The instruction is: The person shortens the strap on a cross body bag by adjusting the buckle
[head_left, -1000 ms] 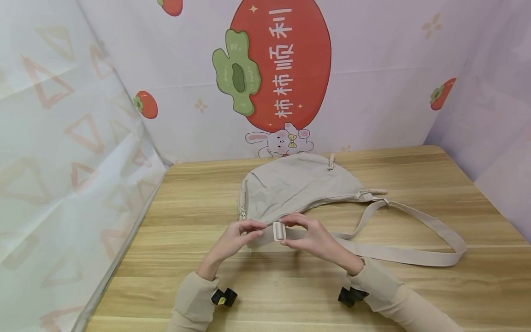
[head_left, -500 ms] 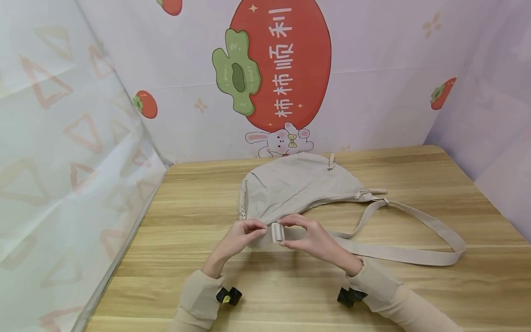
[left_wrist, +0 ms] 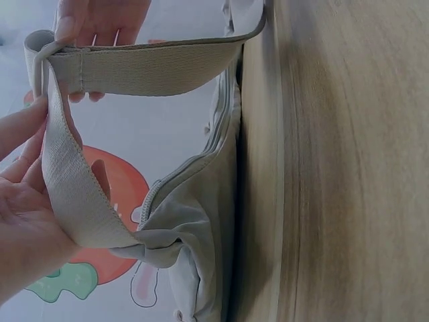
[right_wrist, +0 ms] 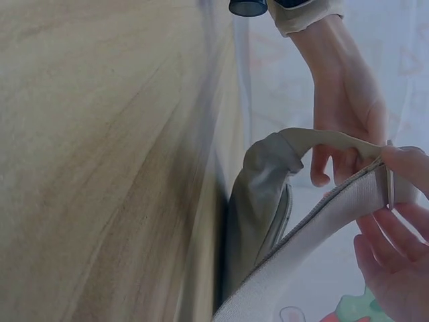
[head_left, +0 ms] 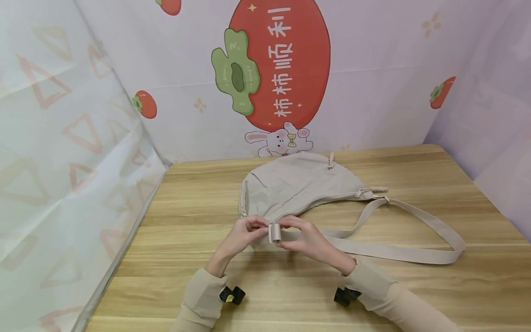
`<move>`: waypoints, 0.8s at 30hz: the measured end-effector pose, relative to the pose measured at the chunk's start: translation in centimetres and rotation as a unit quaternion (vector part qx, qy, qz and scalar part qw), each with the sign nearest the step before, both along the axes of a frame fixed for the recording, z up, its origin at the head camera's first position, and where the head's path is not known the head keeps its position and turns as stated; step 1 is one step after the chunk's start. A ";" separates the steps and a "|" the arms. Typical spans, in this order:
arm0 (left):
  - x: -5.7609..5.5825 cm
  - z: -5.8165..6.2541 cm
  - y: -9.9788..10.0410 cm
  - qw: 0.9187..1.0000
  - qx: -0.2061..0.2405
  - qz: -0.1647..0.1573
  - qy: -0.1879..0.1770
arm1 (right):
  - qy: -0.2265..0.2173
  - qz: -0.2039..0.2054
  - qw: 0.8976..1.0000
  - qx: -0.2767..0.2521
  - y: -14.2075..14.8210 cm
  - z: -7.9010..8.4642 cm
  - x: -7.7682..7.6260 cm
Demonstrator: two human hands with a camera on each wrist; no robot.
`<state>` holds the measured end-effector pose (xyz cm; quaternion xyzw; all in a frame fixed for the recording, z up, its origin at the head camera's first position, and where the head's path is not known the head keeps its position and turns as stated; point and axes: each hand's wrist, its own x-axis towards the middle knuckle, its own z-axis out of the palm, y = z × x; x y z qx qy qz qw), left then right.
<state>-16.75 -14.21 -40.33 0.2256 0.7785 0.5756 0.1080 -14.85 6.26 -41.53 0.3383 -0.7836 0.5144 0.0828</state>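
Observation:
A beige shoulder bag (head_left: 298,184) lies on the wooden table, its webbing strap (head_left: 398,252) looping out to the right. In front of the bag both hands hold the strap up at a pale slider buckle (head_left: 274,233). My left hand (head_left: 240,237) pinches the strap at the buckle's left side. From the other side my right hand (head_left: 307,240) pinches at the webbing looped through the buckle, thumb below and fingers above. In the left wrist view the strap (left_wrist: 147,69) runs from the buckle back toward the bag. Fingers partly cover the buckle (right_wrist: 391,176) in the right wrist view.
Zipper pulls with cord ends, one a braided pull (head_left: 378,189), hang from the bag. A printed cloth backdrop (head_left: 186,60) stands behind the table (head_left: 195,184), with cloth walls at both sides. Black wrist cameras (head_left: 232,295) sit on the sleeves.
The buckle has shifted slightly left and turned, and more of the strap loop shows on its right side. My left hand has moved a little right, my right hand a little left.

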 end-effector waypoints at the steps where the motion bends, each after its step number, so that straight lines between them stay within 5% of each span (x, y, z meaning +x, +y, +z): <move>1: 0.0 0.0 0.0 1.000 0.002 0.001 -0.005 | -0.004 0.001 1.000 0.000 0.0 0.0 0.0; 9: -0.1 -0.2 0.0 1.000 0.000 -0.010 -0.008 | -0.028 0.014 1.000 -0.001 0.0 0.2 0.0; 16: -0.1 -0.3 -0.4 0.999 -0.025 -0.016 0.013 | -0.021 0.017 1.000 -0.008 -0.2 2.9 1.2; 24: 0.2 -0.1 -1.5 0.997 -0.064 0.008 0.037 | -0.029 0.010 1.000 -0.003 -0.2 3.3 1.4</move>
